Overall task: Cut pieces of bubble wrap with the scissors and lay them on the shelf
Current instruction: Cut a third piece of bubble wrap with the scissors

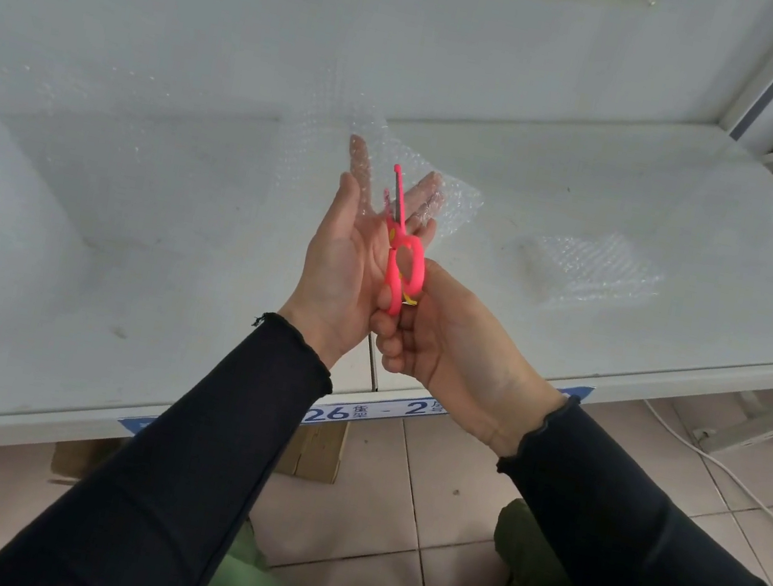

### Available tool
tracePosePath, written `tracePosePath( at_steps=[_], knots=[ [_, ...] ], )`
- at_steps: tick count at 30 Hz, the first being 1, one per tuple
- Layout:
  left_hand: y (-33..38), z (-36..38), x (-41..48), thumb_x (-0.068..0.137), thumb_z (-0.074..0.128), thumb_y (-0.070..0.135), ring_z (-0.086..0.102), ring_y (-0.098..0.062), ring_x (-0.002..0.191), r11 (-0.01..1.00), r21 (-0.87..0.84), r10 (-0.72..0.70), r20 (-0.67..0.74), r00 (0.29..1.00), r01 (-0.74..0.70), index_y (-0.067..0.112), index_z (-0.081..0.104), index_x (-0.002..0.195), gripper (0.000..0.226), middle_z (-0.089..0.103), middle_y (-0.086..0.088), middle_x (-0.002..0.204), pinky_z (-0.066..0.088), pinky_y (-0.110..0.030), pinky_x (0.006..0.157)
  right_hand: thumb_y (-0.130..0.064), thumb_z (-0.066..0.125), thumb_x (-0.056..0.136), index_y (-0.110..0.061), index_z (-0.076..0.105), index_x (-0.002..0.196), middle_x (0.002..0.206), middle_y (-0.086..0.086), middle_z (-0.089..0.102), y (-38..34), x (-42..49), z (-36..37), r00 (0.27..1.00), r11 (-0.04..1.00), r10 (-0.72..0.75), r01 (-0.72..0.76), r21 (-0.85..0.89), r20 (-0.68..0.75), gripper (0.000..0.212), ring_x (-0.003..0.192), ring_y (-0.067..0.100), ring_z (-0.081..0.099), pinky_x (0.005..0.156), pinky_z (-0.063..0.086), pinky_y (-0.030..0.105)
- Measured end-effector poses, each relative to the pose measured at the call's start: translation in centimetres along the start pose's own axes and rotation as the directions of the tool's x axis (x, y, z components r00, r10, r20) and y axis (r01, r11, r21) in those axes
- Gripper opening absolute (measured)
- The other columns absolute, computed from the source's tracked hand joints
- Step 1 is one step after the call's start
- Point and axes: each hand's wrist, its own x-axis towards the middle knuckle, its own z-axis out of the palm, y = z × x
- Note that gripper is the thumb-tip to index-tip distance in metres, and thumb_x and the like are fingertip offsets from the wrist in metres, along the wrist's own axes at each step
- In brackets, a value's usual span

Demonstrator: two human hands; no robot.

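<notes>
Right hand (446, 350): fingers curled through the loops of the pink scissors (404, 254), gripping them, wrist angled up from the lower right.
Scissors: blades point up and away, slightly parted, biting into the bubble wrap sheet (397, 160) above the shelf's middle.
Left hand (346, 260): palm turned up and inward, thumb on the near side, fingers showing through the plastic behind it, pinching the sheet.
Bubble wrap sheet: it trails off left, over the shelf's back left part.
Cut piece (589, 272): lies flat near the shelf's right front edge, well apart from both hands.
Shelf (623, 200): white, with a blue label strip (353, 411) along its front edge reading 26 and 2.
Sleeves: dark, down to both wrists.
</notes>
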Motion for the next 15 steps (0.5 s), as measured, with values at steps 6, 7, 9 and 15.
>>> tracePosePath(
  at_steps=[6,7,9,15],
  knots=[
    [0.0,0.1,0.0,0.108,0.013,0.05,0.039,-0.027,0.146,0.999,-0.033,0.005,0.008,1.0,-0.005,0.046,0.081,0.075,0.075,0.044,-0.015,0.155,0.018,-0.04,0.126,-0.056,0.054,0.083,-0.014,0.058,0.079,0.07,0.004,0.053,0.1,0.1,0.1,1.0,1.0,-0.003,0.003,0.014,-0.019,0.042,0.057,0.015,0.045,0.057,0.041,0.026],
    [0.0,0.0,0.1,0.108,0.014,0.051,0.04,-0.027,0.146,1.0,-0.028,0.008,0.009,1.0,-0.008,0.047,0.08,0.076,0.074,0.045,-0.014,0.155,0.019,-0.04,0.125,-0.055,0.054,0.083,-0.014,0.058,0.079,0.07,0.004,0.053,0.2,0.1,0.1,1.0,1.0,-0.008,0.008,0.017,-0.022,0.041,0.057,0.015,0.045,0.057,0.041,0.026],
    [-0.1,-0.1,0.2,0.107,0.014,0.052,0.041,-0.027,0.145,1.0,-0.01,0.01,-0.01,1.0,-0.01,0.05,0.079,0.078,0.072,0.046,-0.013,0.154,0.022,-0.039,0.124,-0.054,0.055,0.083,-0.014,0.058,0.079,0.07,0.004,0.053,0.2,0.1,0.2,0.999,1.0,-0.019,0.019,0.018,-0.029,0.04,0.057,0.015,0.045,0.057,0.041,0.026],
    [-0.7,-0.8,1.0,0.108,0.021,0.05,0.044,-0.029,0.143,0.993,-0.108,0.038,-0.049,0.998,-0.043,0.05,0.072,0.104,0.052,0.05,-0.018,0.15,0.023,-0.04,0.125,-0.042,0.052,0.101,-0.013,0.056,0.082,0.068,0.002,0.05,0.4,-0.1,0.5,0.997,0.999,-0.041,0.042,0.021,-0.063,0.035,0.057,0.014,0.042,0.054,0.039,0.025]
  ],
)
